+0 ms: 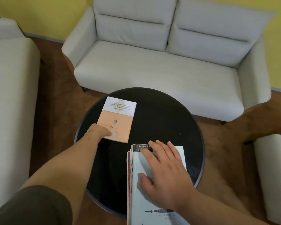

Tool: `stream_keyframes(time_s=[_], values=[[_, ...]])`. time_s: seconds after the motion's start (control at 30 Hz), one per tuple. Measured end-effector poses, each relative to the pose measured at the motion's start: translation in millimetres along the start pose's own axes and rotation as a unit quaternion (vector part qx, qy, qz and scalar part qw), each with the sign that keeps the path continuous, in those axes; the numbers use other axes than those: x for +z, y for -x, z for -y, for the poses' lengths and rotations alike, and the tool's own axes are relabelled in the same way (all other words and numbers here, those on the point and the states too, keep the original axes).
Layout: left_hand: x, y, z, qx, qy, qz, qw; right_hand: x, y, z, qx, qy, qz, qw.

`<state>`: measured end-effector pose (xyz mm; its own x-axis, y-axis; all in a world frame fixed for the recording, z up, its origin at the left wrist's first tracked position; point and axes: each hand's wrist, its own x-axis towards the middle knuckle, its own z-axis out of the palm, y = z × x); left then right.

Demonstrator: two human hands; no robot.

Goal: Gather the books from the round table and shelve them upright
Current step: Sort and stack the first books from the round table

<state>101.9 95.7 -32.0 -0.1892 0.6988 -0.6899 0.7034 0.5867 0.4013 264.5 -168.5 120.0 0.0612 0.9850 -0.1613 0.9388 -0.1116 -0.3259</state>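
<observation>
Fingers on my left hand [97,132] first: the thumb [108,133] lies on top of the peach book [118,117] at its near left corner. The other fingers are tucked out of sight under that edge, so it's a pinch on the corner. That arm comes up from the lower left of the frame, out of a dark sleeve [31,207], with a pale seat [10,95] filling the left edge.

The peach book lies flat on the left half of the round table [165,114], which is black. The book's white-banded end points to the top of the frame, towards the light grey sofa [152,70].

Moving right, the stack of books [141,202] sits at the lower middle of the frame, on the near part of the table. A white cover is on top and a few red edges show down its left side. The near end runs off the bottom of the frame, so I can't see where it stops. It's close to the peach book but not touching.

My right hand [167,172] lies flat on that white cover. Its fingers [148,154] are spread wide and straight, not curled round anything, just resting on the top book.

Another pale seat [274,168] pokes in at the right edge.
</observation>
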Motion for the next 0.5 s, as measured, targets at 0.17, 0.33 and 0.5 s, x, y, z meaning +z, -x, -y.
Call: stream_keyframes(time_s=[0.17, 0.33, 0.5], values=[[-1.3, 28.8, 11.0, 0.024, 0.26, 0.102, 0.96, -1.8, 0.3, -1.2, -0.008, -0.004, -0.009, 1.0], [-41.8, 94.0, 16.3, 0.131, 0.265, 0.005, 0.955, 0.0, 1.5, -1.4, -0.02, 0.012, -0.017, 1.0], [-83.5, 171.9, 57.5, 0.179, 0.338, -0.024, 0.924, -1.4, 2.0, 0.2, -0.023, 0.034, -0.028, 0.999]])
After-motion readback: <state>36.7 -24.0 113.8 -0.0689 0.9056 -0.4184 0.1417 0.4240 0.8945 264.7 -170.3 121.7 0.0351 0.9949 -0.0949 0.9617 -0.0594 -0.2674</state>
